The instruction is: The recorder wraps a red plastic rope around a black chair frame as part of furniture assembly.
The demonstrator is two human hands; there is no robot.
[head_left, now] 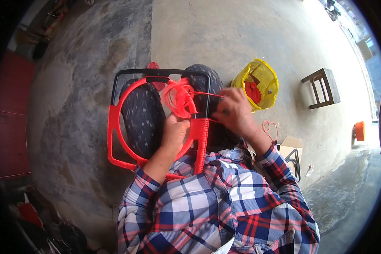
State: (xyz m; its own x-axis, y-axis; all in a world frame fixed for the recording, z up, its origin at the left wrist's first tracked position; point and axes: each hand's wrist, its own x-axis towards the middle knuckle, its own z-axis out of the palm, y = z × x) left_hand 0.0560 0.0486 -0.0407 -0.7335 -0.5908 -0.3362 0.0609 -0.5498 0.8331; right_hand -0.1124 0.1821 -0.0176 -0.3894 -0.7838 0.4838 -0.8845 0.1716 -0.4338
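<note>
Across my lap rests a square black frame (163, 71) with a round ring inside it. Red cord is wound tightly over its left, lower and lower right parts, while the top bar is bare black. My left hand (176, 132) is inside the frame near its right side, closed on a loose coil of red cord (178, 98). To the right of the frame, my right hand (236, 111) pinches the red cord and is slightly blurred. One strand runs from the coil to that hand, and another from the wrapped right side of the frame.
A yellow bin (270, 96) with red material inside stands beyond my right hand. A dark wooden stool (324, 88) is farther right. Loose red cord (270, 127) and an open cardboard box (291, 146) lie by my right forearm. A red-orange object (359, 131) sits at far right.
</note>
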